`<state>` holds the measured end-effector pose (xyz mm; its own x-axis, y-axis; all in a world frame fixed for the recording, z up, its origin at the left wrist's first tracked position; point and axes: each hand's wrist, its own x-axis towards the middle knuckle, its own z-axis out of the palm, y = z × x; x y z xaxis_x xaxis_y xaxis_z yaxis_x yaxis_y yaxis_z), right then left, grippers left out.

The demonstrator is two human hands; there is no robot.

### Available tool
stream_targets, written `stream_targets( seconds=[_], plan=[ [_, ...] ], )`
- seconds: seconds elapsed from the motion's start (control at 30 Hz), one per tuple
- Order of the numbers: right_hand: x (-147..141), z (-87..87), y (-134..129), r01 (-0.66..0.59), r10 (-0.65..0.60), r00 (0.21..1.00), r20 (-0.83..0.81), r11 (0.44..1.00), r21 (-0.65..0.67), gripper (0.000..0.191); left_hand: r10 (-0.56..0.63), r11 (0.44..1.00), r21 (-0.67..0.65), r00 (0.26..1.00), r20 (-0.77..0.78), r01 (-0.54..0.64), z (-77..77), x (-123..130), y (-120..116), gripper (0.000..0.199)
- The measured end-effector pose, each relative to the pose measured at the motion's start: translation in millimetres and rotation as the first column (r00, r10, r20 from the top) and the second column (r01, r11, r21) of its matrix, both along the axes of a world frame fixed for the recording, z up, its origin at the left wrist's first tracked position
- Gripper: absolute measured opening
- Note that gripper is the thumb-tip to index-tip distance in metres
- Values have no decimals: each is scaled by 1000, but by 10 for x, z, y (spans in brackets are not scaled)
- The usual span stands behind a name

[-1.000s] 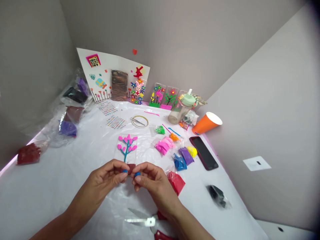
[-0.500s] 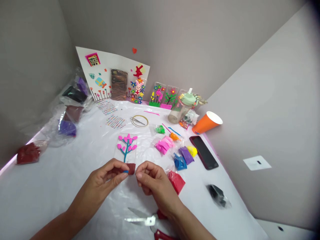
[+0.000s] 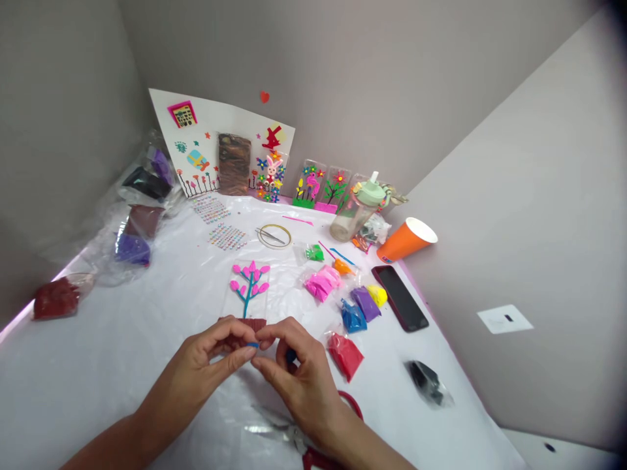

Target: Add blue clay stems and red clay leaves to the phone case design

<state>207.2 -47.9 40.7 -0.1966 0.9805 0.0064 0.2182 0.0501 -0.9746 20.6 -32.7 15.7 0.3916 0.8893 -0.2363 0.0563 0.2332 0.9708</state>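
Note:
Between the thumb and finger of my left hand (image 3: 215, 352) is a small strip of blue clay (image 3: 252, 344). My right hand (image 3: 298, 372) has its thumb and index fingertips at the strip's right end, and a dark blue lump (image 3: 290, 356) shows within its curled fingers. Just beyond both hands lies a clear panel with a clay plant (image 3: 249, 290), teal stem and pink buds, above a brown clay base (image 3: 255, 323) partly hidden by my fingers. Scissors with red handles (image 3: 289, 432) lie open under my right wrist.
Clay packets, including pink (image 3: 323, 282) and red (image 3: 345, 356), lie to the right near a phone (image 3: 400, 298) and orange cup (image 3: 406, 240). A bottle (image 3: 357, 209) and decorated panels (image 3: 308, 185) stand behind. Plastic bags (image 3: 140, 222) are at left.
My right hand has moved left to meet my left hand at the blue clay. Its thumb and index finger have parted, and the dark blue lump now shows in it.

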Motion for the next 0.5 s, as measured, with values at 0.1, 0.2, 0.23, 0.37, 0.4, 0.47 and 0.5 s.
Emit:
stream_targets(
  seconds=[0.1,0.2,0.23,0.37,0.4,0.47,0.5],
  plan=[
    [16,-12,-9,-21,16,997,70,998,65,12,-4,1000,-2,1000,-29,4,-3,-6,1,25],
    [29,-16,-18,-35,21,993,117,992,118,13,-1,1000,-8,999,-53,1,38,-13,9,26],
    [32,-17,-20,-39,21,991,132,990,134,13,-1,1000,-15,998,-66,0,55,-14,13,26],
    [39,-30,-26,-46,8,986,166,972,231,12,-7,999,-37,993,-115,2,111,-15,33,28],
    [41,-34,-26,-48,4,986,165,965,260,11,-8,999,-38,993,-118,4,116,-16,36,29],
    [46,-38,-26,-47,-3,987,160,951,307,11,-8,999,-34,991,-132,3,113,-20,35,30],
    [49,-38,-25,-47,-5,987,159,946,320,11,-9,999,-33,989,-147,4,107,-23,32,32]
  ],
)
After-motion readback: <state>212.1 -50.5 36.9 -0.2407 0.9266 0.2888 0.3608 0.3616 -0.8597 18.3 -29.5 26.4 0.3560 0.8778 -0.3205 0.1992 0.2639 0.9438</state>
